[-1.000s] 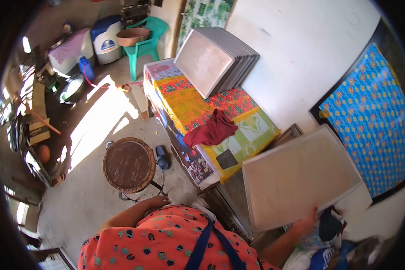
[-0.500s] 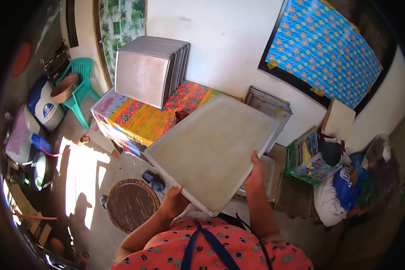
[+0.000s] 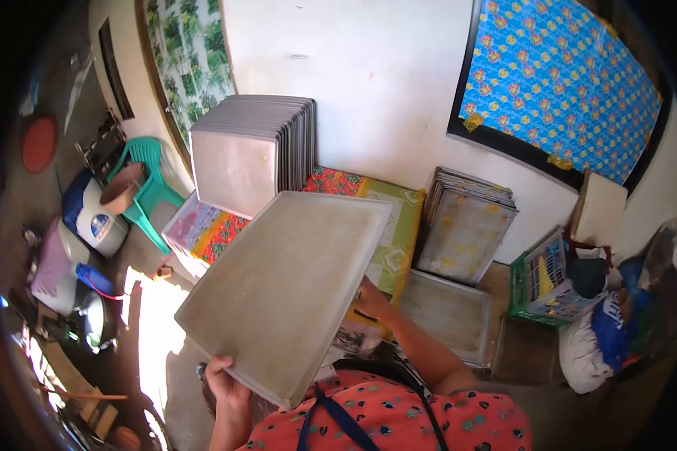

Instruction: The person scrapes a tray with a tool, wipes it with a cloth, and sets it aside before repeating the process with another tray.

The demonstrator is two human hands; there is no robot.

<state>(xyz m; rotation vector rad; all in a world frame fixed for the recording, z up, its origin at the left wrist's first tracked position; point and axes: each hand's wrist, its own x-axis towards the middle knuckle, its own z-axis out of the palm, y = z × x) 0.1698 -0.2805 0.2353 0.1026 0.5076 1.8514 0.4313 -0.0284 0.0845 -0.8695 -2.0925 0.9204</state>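
A large rectangular metal baking tray (image 3: 286,282) with a low raised rim is held up in front of my body, tilted. My left hand (image 3: 227,383) grips its near left edge, thumb on the face. On the right edge, my right hand (image 3: 372,301) holds the tray with fingers partly behind it. Beyond it, a row of similar trays (image 3: 237,169) stands on edge on a table with a colourful patterned cloth (image 3: 391,233). The held tray hides part of that cloth.
More trays (image 3: 462,233) lean against the wall on the right, with one tray (image 3: 447,312) lying flat in front. A green crate (image 3: 545,278) and bags (image 3: 587,349) sit farther right. At left are a green chair (image 3: 150,199) and a white-and-blue container (image 3: 94,218).
The tray has swung to the left and turned, carried by both hands. My view has shifted, uncovering the leaning trays on the right.
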